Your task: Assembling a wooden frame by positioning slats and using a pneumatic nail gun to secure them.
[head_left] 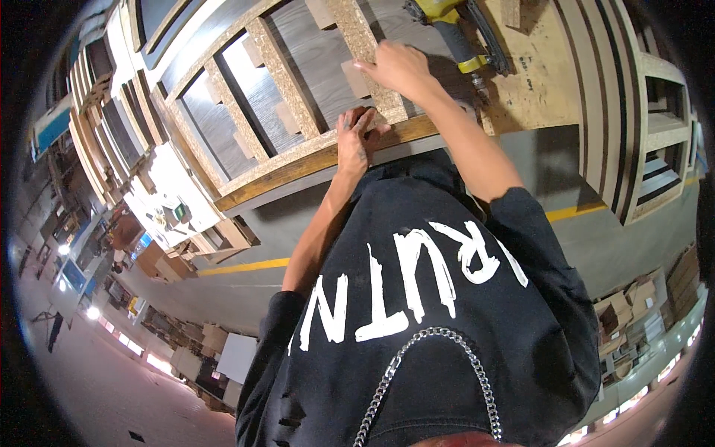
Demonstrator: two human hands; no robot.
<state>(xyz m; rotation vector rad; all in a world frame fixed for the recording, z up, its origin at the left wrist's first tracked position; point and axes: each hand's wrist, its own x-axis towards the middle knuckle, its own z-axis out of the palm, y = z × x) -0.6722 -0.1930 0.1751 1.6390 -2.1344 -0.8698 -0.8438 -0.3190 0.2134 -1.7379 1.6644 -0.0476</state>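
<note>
A chipboard frame with several cross strips (283, 78) lies on a dark wood-grain panel (302, 37) on the workbench in front of me. At its near long rail (290, 154), my left hand (354, 138) has its fingers bent and pressed together at the edge, close to the right-end corner. My right hand (402, 71) lies over the right-end chipboard strip (383, 100), its thumb stretched out to the left and its other fingers curled over the far side. Small chipboard blocks (356, 80) sit against the strips. A yellow and grey nail gun (454, 45) lies right of my right hand.
A plywood surface (540, 89) extends under the nail gun. Stacked frames (625, 112) stand at the right, and long boards (112, 127) lean in stacks at the left. A white-topped table (167, 194) holds small items. A yellow line (246, 266) crosses the grey floor.
</note>
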